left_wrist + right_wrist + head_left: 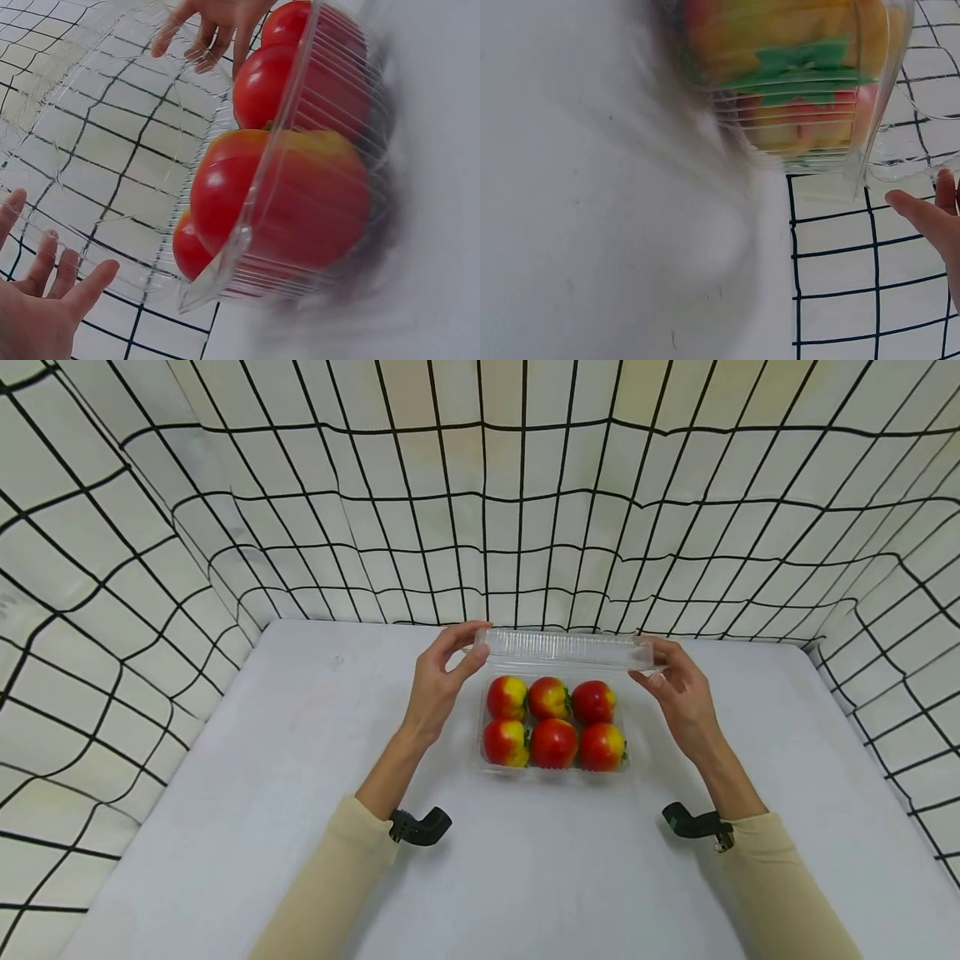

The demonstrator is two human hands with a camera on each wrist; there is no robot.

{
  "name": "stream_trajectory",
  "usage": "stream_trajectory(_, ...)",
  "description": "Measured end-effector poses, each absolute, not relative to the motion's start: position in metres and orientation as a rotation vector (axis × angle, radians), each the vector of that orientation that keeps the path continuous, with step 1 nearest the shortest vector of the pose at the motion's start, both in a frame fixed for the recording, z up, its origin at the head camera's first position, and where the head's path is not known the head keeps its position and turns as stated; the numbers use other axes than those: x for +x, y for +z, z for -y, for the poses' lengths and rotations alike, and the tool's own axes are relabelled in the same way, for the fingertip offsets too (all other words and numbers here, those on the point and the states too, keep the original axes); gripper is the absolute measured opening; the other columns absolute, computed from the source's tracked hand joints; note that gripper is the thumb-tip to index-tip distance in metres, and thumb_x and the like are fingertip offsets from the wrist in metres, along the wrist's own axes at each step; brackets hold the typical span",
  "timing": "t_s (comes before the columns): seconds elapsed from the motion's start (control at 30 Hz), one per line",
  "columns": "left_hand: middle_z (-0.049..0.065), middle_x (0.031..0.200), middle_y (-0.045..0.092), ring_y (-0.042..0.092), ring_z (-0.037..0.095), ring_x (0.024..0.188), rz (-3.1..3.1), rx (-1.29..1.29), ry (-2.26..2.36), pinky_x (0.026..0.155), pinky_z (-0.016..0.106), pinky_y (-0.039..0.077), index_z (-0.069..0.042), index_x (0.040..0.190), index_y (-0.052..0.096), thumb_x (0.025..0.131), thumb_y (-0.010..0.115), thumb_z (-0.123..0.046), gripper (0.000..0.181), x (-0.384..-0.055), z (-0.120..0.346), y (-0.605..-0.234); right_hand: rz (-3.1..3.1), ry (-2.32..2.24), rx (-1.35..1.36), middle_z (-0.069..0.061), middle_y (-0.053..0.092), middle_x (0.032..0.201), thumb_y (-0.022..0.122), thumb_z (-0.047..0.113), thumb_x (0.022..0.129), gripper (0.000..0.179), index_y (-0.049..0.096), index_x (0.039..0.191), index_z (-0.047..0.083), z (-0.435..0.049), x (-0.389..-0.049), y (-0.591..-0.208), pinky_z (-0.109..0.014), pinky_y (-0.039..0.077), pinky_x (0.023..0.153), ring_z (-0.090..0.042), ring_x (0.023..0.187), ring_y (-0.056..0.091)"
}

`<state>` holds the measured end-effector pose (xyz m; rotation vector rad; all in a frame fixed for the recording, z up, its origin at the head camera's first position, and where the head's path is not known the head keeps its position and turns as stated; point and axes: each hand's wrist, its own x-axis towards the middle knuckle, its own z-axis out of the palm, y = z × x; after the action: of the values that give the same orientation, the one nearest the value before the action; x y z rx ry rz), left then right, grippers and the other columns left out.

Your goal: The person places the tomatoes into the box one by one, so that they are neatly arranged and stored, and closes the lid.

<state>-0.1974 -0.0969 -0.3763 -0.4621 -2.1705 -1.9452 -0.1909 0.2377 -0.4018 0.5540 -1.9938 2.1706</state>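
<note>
A clear plastic hinged box (497,770) lies on the table with its ribbed lid (566,648) raised along the far side. In its base sit several red-and-yellow tomato-like fruits (554,743) with green leafy tops. My left hand (441,681) holds the lid's left end, thumb on the near side and fingers beyond. At the right end, my right hand (684,697) grips the lid between thumb and fingers. The left wrist view shows the lid (127,142) upright between both hands. Part of the right hand (934,221) is cut off in the right wrist view.
The box stands near the back edge of the white table (525,860). Behind and at both sides rises a black grid net (483,493) over pale walls. Each wrist wears a black camera mount (422,827).
</note>
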Motion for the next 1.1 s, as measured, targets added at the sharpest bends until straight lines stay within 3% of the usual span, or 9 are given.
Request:
stream_trajectory(0.2, 0.006, 0.142, 0.060, 0.051, 0.020, 0.135, 2.162, -0.482, -1.962, 0.118, 0.053, 0.045, -0.013, 0.137, 0.064, 0.100, 0.062, -0.025, 0.039, -0.193, 0.099, -0.383, 2.044, 2.148, 0.556, -0.013, 0.052, 0.145, 0.054, 0.029, 0.106, 0.044, 0.056, 0.144, 0.006, -0.237, -0.184, -0.398, -0.020, 0.048, 0.113, -0.029, 0.133, 0.052)
stream_trajectory(0.43, 0.005, 0.145, 0.056, 0.047, 0.022, 0.141, 2.184, -0.536, -2.002, 0.113, 0.046, 0.052, -0.009, 0.138, 0.061, 0.097, 0.062, -0.021, 0.042, -0.186, 0.106, -0.389, 2.131, 2.113, 0.582, -0.004, 0.058, 0.139, 0.045, 0.013, 0.105, 0.043, 0.052, 0.146, 0.001, -0.239, -0.175, -0.395, -0.018, 0.045, 0.114, -0.021, 0.130, 0.052)
stream_trajectory(0.77, 0.005, 0.157, 0.045, 0.037, 0.022, 0.148, 2.293, -0.676, -1.996, 0.124, 0.059, 0.036, -0.013, 0.144, 0.055, 0.094, 0.065, -0.017, 0.051, -0.180, 0.111, -0.394, 2.287, 1.997, 0.601, -0.008, 0.047, 0.155, 0.049, 0.008, 0.099, 0.052, 0.047, 0.151, 0.002, -0.251, -0.163, -0.397, -0.013, 0.044, 0.110, -0.024, 0.144, 0.039)
stream_trajectory(0.97, 0.006, 0.161, 0.039, 0.036, 0.024, 0.150, 2.369, -0.696, -1.957, 0.124, 0.060, 0.036, -0.015, 0.148, 0.053, 0.092, 0.070, -0.014, 0.059, -0.175, 0.115, -0.399, 2.320, 1.995, 0.636, 0.004, 0.049, 0.153, 0.052, 0.001, 0.097, 0.055, 0.044, 0.152, -0.001, -0.251, -0.160, -0.403, -0.012, 0.045, 0.111, -0.022, 0.144, 0.041)
stream_trajectory(1.1, 0.005, 0.162, 0.039, 0.036, 0.028, 0.151, 2.404, -0.688, -1.941, 0.122, 0.060, 0.039, -0.016, 0.149, 0.052, 0.091, 0.071, -0.015, 0.061, -0.171, 0.119, -0.404, 2.372, 1.929, 0.654, -0.003, 0.047, 0.155, 0.055, -0.001, 0.096, 0.058, 0.043, 0.153, -0.001, -0.249, -0.158, -0.410, -0.012, 0.044, 0.110, -0.016, 0.145, 0.042)
